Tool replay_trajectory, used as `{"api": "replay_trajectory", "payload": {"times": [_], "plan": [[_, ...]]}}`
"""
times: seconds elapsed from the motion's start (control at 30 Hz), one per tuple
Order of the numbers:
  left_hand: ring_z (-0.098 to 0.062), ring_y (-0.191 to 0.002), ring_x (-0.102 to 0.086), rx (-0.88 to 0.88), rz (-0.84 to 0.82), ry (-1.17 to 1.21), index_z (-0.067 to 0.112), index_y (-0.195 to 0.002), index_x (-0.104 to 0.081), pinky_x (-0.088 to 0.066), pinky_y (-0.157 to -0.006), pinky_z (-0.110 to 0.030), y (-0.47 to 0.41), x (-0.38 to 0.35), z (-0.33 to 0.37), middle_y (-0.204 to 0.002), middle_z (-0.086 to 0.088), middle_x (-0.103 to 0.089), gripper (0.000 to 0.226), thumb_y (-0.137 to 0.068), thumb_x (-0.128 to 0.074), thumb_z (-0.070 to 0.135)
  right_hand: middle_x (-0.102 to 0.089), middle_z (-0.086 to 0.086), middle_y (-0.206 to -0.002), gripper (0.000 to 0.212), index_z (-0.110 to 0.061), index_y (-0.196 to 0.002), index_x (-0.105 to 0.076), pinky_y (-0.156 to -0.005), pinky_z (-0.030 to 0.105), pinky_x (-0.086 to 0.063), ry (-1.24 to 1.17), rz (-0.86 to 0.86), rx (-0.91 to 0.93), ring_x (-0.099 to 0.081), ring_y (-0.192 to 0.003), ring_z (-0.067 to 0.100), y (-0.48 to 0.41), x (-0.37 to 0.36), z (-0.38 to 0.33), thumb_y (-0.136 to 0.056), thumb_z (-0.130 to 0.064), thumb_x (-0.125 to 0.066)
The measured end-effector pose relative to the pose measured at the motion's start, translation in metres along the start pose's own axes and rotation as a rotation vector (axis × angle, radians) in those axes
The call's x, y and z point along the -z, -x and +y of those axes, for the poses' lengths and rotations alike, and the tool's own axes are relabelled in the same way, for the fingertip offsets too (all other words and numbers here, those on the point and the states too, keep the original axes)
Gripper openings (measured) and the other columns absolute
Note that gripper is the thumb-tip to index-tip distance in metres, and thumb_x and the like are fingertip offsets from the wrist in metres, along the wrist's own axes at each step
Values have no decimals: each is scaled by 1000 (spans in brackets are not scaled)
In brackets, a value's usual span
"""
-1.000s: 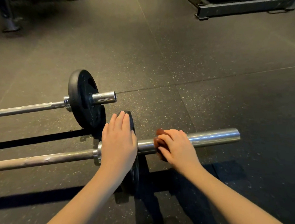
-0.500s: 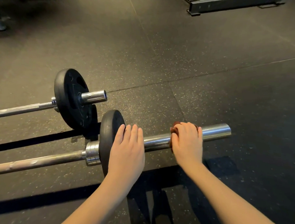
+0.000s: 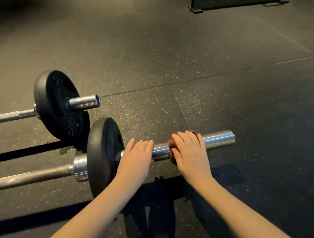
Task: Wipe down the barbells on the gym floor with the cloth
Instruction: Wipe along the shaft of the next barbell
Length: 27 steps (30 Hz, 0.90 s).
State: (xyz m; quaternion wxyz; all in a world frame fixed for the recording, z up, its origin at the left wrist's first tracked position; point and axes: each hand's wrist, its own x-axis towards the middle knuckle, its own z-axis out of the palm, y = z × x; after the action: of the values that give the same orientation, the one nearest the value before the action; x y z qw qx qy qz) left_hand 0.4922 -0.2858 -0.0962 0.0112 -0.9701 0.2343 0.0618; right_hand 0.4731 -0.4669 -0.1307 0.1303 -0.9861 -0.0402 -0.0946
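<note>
Change since one second ago: left hand (image 3: 136,157) has come off the top of the near plate (image 3: 100,152) and onto the sleeve just outboard of it. Right hand (image 3: 189,152) and cloth (image 3: 172,146) sit further out along the same sleeve, toward its free end.

Item 1, near barbell (image 3: 218,138): lies on the speckled rubber floor (image 3: 191,66) with its chrome sleeve pointing right. One black plate stands upright on it, with a steel collar (image 3: 80,166) against the plate's inner face. The shaft is cut off at the left edge.

Item 2, cloth: reddish-brown, on the sleeve about midway between plate and sleeve end. It is mostly hidden under the right hand; only a bunched edge on the hand's left side and a sliver past the fingertips show.

Item 3, right hand: palm down, fingers curled over cloth and sleeve, holding the cloth against the metal. Thumb hidden.

Item 4, left hand: fingers straight and together, laid over the sleeve between plate and cloth, holding nothing. Palm contact with the metal cannot be told.

Item 5, far barbell (image 3: 83,102): lies parallel, behind and to the left, with a short sleeve stub. Its far plate (image 3: 58,103) stands just beside the near plate; whether they touch cannot be told.

Markings: the far plate has raised moulding on its face, too dark to read. No legible brand or writing anywhere.

Background: a dark metal frame (image 3: 229,3), cut off at the top edge.
</note>
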Motion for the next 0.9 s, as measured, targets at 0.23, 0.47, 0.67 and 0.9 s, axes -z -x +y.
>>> {"api": "replay_trajectory", "payload": {"times": [0.23,0.47,0.67,0.9], "plan": [[-23,-139,-33,34,44,48,15,-143,-37,-13,-117,-41,0,-5,0,-141,-1,-48,55,-95,-54,34,-68,2,-94,35,-21,-100,-63,-74,35,-43,45,-275,-127,-62,-85,25,-68,9,4,-99,-40,-34],[-25,-144,-26,25,34,28,13,-145,-37,-12,-117,-45,2,-10,-3,-145,-2,-46,56,-95,-55,33,-62,-1,-106,31,-18,-110,-61,-92,38,-41,-15,61,69,-56,-102,23,-2,6,29,-93,-34,-40],[-24,-142,-31,62,9,35,15,-142,-41,-13,-116,-51,5,-7,2,-140,1,-50,56,-92,-59,33,-64,-2,-99,28,-21,-105,-60,-81,35,-39,33,-20,-150,-60,-95,23,-35,14,30,-99,-35,-36],[-19,-144,-26,-36,64,103,15,-150,-29,-2,-116,-51,-2,-6,19,-154,1,-33,62,-96,-50,36,-66,1,-85,31,-19,-94,-63,-73,38,-41,12,21,-113,-60,-81,27,-37,19,61,-93,-37,-38]]}}
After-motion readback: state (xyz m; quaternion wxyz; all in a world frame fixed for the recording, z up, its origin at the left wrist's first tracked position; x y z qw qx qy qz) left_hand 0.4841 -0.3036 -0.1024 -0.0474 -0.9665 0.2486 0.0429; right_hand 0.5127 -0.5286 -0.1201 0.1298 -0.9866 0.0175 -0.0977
